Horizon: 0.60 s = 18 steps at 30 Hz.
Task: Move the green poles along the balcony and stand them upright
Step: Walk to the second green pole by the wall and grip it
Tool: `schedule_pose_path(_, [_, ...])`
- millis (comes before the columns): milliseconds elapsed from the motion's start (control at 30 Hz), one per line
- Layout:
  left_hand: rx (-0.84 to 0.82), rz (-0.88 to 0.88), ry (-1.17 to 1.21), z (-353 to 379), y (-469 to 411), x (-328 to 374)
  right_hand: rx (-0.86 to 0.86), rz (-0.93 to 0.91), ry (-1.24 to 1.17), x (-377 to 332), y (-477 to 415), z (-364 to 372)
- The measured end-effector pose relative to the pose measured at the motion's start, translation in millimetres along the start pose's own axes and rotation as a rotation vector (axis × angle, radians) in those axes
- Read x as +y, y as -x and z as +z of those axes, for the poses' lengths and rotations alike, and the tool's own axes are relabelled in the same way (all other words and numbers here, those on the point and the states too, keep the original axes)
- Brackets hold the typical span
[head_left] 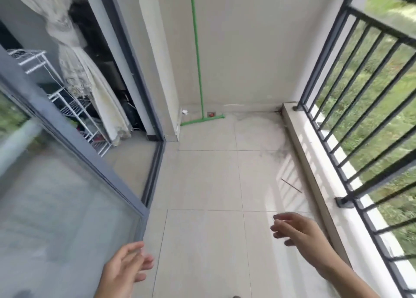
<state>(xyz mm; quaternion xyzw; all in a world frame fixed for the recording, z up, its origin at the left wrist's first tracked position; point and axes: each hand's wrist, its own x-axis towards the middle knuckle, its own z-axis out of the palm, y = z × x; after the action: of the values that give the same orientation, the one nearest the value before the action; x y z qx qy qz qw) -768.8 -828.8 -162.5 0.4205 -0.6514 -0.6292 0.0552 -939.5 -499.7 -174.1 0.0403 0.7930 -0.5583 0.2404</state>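
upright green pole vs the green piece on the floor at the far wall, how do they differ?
The upright green pole stands vertical against the far wall; the floor green piece lies flat along the wall's base. The upright pole is far longer, running out of frame at the top; the floor piece is short. Both are the same green, thin, and meet at the base.

Bright daylight, motion blur, fisheye edges

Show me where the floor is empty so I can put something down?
Bare tiles run between the glass door and the railing curb. It is crowded only at the far wall, where the green pole stands. Both hands, left and right, are empty.
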Motion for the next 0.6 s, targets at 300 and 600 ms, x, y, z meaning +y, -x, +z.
schedule_pose_path(300, [0.038,-0.022,-0.017,2.5,-179.8,38.9,0.012,-0.017,0.034,-88.5,-165.2,57.8])
schedule_pose_path(600, [-0.086,0.047,-0.039,6.1,-381.9,207.2,0.1,-0.014,0.001,-196.1,-306.7,109.8])
